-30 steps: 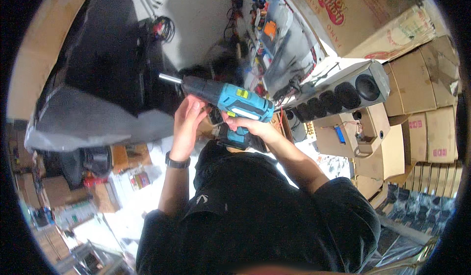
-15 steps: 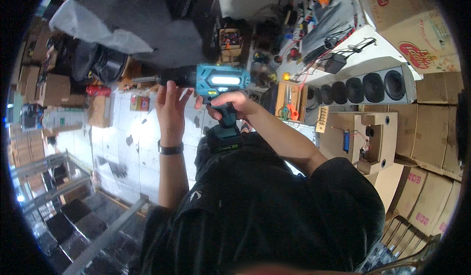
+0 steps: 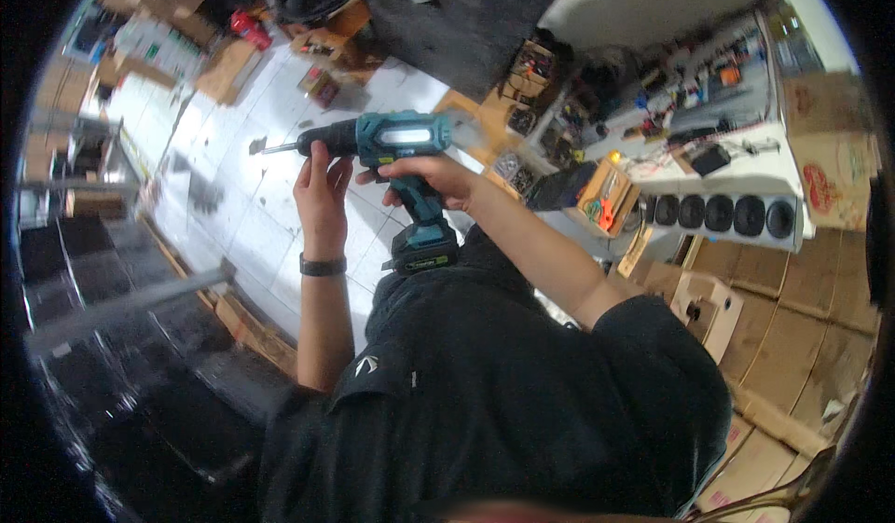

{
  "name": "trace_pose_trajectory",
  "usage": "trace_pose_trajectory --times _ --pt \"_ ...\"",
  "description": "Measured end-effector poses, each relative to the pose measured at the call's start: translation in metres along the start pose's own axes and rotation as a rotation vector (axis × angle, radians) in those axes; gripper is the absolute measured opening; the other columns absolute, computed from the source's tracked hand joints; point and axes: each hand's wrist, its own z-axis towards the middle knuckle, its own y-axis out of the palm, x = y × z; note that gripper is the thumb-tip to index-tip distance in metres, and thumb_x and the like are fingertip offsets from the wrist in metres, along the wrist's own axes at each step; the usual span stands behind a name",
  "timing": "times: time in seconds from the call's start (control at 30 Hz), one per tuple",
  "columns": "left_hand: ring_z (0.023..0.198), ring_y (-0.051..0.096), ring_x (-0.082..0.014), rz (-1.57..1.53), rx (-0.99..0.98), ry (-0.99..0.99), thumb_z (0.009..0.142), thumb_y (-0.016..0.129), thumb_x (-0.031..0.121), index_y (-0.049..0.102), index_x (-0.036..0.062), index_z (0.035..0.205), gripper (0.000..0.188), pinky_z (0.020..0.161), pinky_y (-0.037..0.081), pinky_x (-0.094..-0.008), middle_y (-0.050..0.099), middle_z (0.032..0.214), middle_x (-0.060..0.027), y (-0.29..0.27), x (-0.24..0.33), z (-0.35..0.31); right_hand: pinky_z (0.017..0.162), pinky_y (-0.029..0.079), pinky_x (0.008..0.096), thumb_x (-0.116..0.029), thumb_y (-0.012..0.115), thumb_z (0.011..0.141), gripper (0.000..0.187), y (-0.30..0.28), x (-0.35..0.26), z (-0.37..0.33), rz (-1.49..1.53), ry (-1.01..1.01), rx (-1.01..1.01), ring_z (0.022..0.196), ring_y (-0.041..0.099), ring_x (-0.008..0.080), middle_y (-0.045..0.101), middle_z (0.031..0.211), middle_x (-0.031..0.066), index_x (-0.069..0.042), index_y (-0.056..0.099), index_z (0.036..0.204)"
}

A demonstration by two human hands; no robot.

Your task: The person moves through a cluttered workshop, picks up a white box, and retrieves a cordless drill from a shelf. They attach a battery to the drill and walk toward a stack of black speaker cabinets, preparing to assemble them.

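A teal and black cordless drill is held in front of my body, its long bit pointing left. My right hand is wrapped round the upper part of its handle, with fingers near the trigger. From below, my left hand has its fingers bent against the black chuck; the far side of that hold is hidden. A dark battery pack forms the drill's base, close to my dark clothing. The bit's tip is in the air over the floor, touching nothing that I can see.
White floor tiles lie below, with a dark wrapped stack and a metal rail at left. Rightward are a cluttered bench, a row of black speakers, a wooden tray with scissors and cardboard boxes.
My view has turned, so the bench, boxes and floor appear rotated and shifted. Both hands keep their places on the drill, which now tilts slightly, bit end a little lower.
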Motion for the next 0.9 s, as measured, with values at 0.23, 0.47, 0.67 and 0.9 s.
trace_pose_trajectory --times 0.23,0.47,0.67,0.9 --pt "0.101 0.062 -0.0162 -0.05 0.135 0.036 0.101 0.052 0.039 0.059 0.0043 0.116 0.038 0.089 0.051 -0.0315 0.065 0.115 -0.0061 -0.122 0.036 -0.05 0.062 0.056 0.0253 -0.027 0.075 0.084 0.046 0.09 0.069 0.052 -0.187 0.098 -0.016 0.076 0.071 0.0181 0.07 0.105 0.0126 -0.004 0.059 0.121" --pt "0.1 0.067 -0.0225 -0.183 0.09 0.154 0.103 0.048 0.033 0.056 0.0022 0.121 0.037 0.088 0.057 -0.0335 0.066 0.112 -0.0098 -0.18 0.066 -0.079 0.062 0.057 0.0294 -0.027 0.079 0.08 0.046 0.15 0.103 0.082 -0.397 0.062 -0.025 0.073 0.071 0.0191 0.07 0.099 0.0098 -0.002 0.062 0.115" --pt "0.109 0.063 -0.0224 -0.172 0.149 0.14 0.102 0.047 0.043 0.055 0.0031 0.124 0.046 0.096 0.05 -0.0341 0.062 0.122 -0.0088 -0.204 0.074 -0.088 0.059 0.055 0.0277 -0.027 0.081 0.078 0.046 0.17 0.116 0.1 -0.362 0.147 -0.066 0.069 0.069 0.0164 0.069 0.097 0.0074 -0.004 0.062 0.114" --pt "0.108 0.064 -0.0241 -0.127 0.166 0.116 0.101 0.049 0.042 0.055 0.0002 0.125 0.048 0.091 0.054 -0.0351 0.062 0.123 -0.0112 -0.209 0.067 -0.083 0.065 0.054 0.0276 -0.023 0.079 0.079 0.041 0.167 0.125 0.096 -0.279 0.138 -0.023 0.077 0.069 0.0174 0.068 0.093 0.0076 -0.003 0.062 0.111"
